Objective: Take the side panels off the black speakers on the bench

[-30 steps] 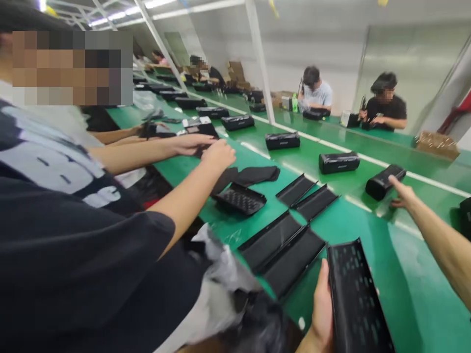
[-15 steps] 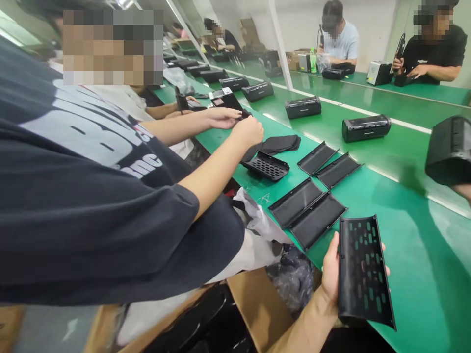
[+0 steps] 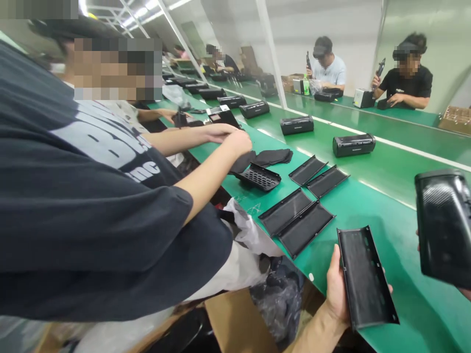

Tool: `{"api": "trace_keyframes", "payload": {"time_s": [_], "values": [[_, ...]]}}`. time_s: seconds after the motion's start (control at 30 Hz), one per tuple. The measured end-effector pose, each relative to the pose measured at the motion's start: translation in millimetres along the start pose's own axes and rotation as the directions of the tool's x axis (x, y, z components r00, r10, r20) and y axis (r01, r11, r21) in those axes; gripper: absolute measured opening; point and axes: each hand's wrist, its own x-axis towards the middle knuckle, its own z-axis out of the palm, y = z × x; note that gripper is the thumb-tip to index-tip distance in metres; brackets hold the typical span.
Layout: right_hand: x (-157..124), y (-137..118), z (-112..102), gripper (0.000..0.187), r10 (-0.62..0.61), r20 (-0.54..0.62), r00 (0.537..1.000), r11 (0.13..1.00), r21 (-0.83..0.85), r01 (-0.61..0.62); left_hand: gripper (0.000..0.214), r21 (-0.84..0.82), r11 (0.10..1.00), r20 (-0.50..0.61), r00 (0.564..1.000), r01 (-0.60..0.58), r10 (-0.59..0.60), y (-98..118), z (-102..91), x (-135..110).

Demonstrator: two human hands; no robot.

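Observation:
My left hand (image 3: 337, 289), palm up, grips a curved black speaker panel (image 3: 368, 279) near the table's front edge. Its hollow inner side faces up, and the thumb presses the left rim while fingertips show at the right. At the right edge, my right hand (image 3: 465, 293) holds a glossy black speaker body (image 3: 443, 230) above the table; most of that hand is hidden behind it. Beyond my left hand lie several similar panels, the nearest one (image 3: 307, 228) overlapping its neighbour (image 3: 285, 211).
To my left, a co-worker's hands (image 3: 235, 139) work over the table near a slotted panel (image 3: 259, 177) and dark fabric pieces (image 3: 274, 157). Speakers (image 3: 353, 145) stand in a row along the green bench (image 3: 397, 181). An open cardboard box (image 3: 239, 321) sits below the edge.
The speaker body in my right hand has come further into view, lower and turned. The panel in my left hand has tilted, and its slots show less clearly. The camera view has shifted.

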Motion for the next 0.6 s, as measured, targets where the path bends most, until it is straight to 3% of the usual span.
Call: {"api": "trace_keyframes", "payload": {"time_s": [0.07, 0.1, 0.17, 0.23, 0.3, 0.43, 0.6], "values": [[-14, -1, -7, 0.101, 0.133, -0.066, 0.989, 0.991, 0.011, -0.132, 0.092, -0.018, 0.998, -0.021, 0.998, -0.067, 0.066, -6, 4.9, 9], [-20, -7, -5, 0.099, 0.121, -0.064, 0.991, 0.991, -0.046, -0.124, 0.091, -0.023, 0.994, -0.017, 0.995, -0.103, 0.102, -9, 9.5, 14], [-32, -25, 12, 0.096, -0.046, 0.017, 0.999, 0.964, -0.261, 0.049, 0.089, -0.03, 0.983, 0.046, 0.982, -0.182, 0.183, -15, 21.9, 23], [-40, -46, 36, 0.095, -0.195, 0.168, 0.966, 0.853, -0.457, 0.252, 0.092, -0.031, 0.97, 0.142, 0.96, -0.241, 0.243, -20, 35.1, 29], [-44, -63, 57, 0.093, -0.254, 0.279, 0.926, 0.725, -0.578, 0.374, 0.097, -0.03, 0.963, 0.202, 0.942, -0.267, 0.268, -25, 44.8, 32], [-44, -81, 75, 0.086, -0.343, 0.315, 0.885, 0.533, -0.71, 0.46, 0.106, -0.011, 0.953, 0.206, 0.932, -0.302, 0.298, -32, 48.2, 33], [-41, -81, 81, 0.082, -0.395, 0.367, 0.842, 0.419, -0.745, 0.52, 0.107, 0.004, 0.938, 0.165, 0.926, -0.345, 0.34, -37, 40.7, 40]]}}
